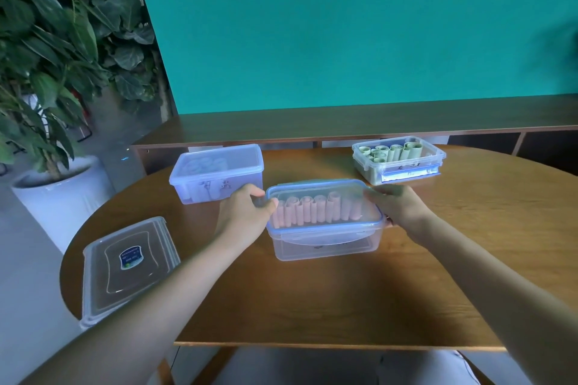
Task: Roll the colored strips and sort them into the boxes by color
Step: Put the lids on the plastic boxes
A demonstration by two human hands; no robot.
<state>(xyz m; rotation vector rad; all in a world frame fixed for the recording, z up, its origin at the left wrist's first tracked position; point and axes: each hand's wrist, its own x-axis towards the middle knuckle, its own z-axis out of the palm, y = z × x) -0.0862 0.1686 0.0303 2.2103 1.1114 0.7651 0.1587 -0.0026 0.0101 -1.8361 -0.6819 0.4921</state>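
Both forearms reach in from the near edge of the table (344,306) toward its middle. Left hand (247,212) grips the left end of the lid (325,206) on the centre box (325,244), thumb over the rim and fingers curled behind it. Right hand (397,206) holds the lid's right end, fingers bent over the far right corner. Lid, clear with a blue rim, sits slightly askew on the box, not fully seated. Pink rolls (316,209) stand upright in a row inside, visible through the lid. Toward the far left edge, a lidded box (215,173) holds pale rolls, blurred by the plastic. Near the far right edge, an uncovered box (398,158) holds green rolls (391,151). A spare lid (128,266) with a blue sticker overhangs the near left edge. Beyond the table: a wooden shelf (344,119), teal wall (344,25), and a potted plant (56,40).
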